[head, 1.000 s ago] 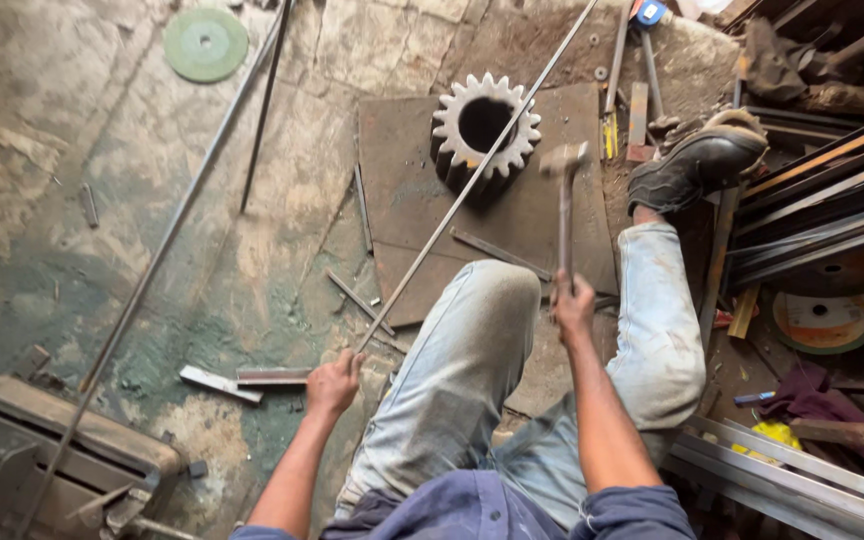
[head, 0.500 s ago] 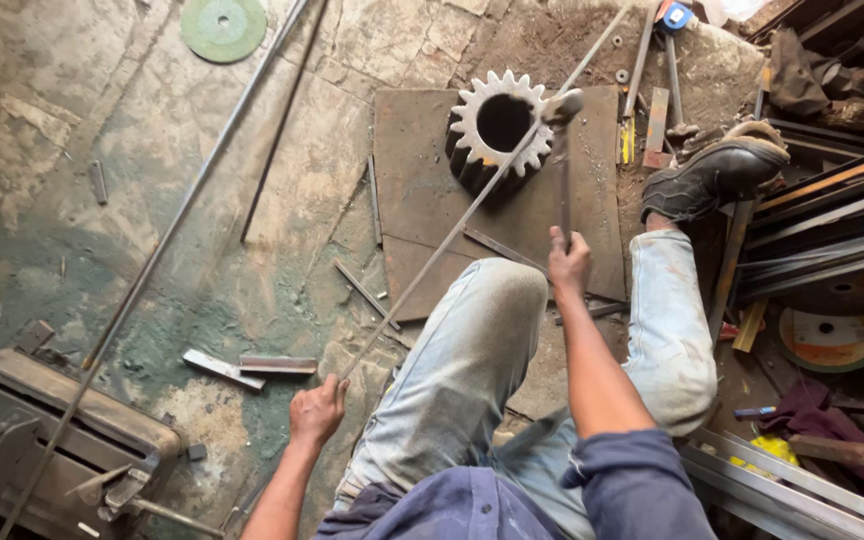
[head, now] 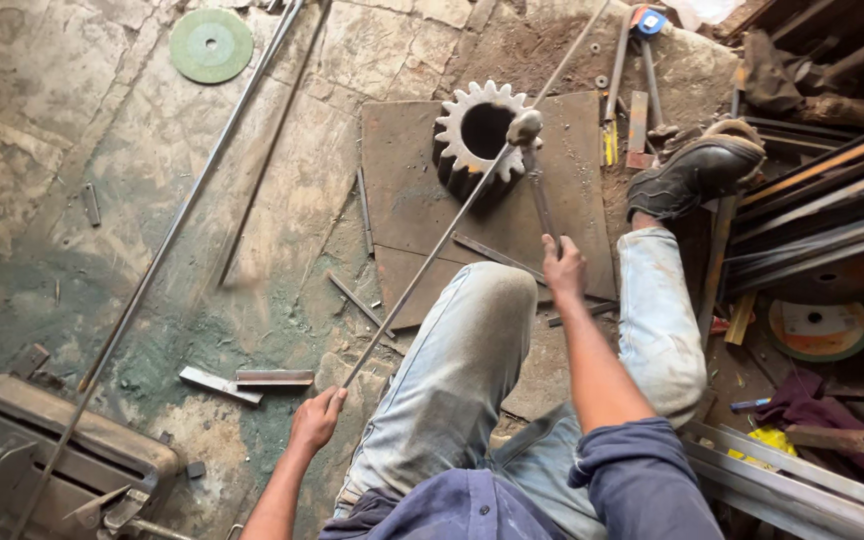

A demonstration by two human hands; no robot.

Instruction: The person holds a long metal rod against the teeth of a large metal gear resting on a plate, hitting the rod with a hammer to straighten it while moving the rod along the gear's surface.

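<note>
The right hand [head: 562, 268] grips a metal-headed hammer [head: 526, 128] resting on a long thin steel rod [head: 432, 250], held by the left hand [head: 314, 420], beside a toothed grey gear wheel [head: 480, 135].

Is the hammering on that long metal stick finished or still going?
Still going, it seems. The left hand grips the near end of the thin rod, which lies across the toothed gear on the steel plate. The right hand has the hammer down on the rod at the gear. Whether the rod is straight yet, I cannot tell.

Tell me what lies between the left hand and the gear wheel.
In the head view, the thin steel rod runs from the left hand up across the rusty plate to the gear wheel, passing the bent knee.
</note>
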